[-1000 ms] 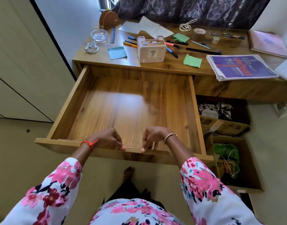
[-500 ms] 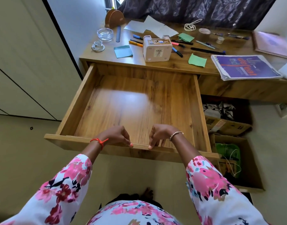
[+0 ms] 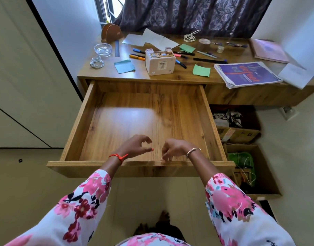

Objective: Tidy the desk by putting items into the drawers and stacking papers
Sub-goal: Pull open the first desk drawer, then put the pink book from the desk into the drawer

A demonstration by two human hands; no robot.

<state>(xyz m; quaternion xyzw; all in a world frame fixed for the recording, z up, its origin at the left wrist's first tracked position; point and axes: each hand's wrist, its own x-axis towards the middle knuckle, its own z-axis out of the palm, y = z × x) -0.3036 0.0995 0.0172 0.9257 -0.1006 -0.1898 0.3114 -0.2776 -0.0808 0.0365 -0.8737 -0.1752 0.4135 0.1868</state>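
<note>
Both hands are lifting off the drawer [image 3: 76, 125] front rim since the earlier frame. Left hand [image 3: 134, 146] is hanging over the drawer floor at 6 o'clock, grip loose and empty. Right hand [image 3: 174, 150] grip is likewise empty, fingertips just beside the rim. Pens [image 3: 137, 57] and newspaper [image 3: 246, 73] are lying on the table [image 3: 108, 73] at 12 to 1 o'clock. Advisable: reaching left-side pens first, clearing the rim.

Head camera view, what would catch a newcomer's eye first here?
The wide wooden drawer, pulled far out and bare inside, fills the middle. Just above its front edge are the left hand and right hand, fingers loosely curled, holding nothing. Behind, the desk top is strewn with pens, coloured notes, a white box and a purple-covered paper at the right.
</note>
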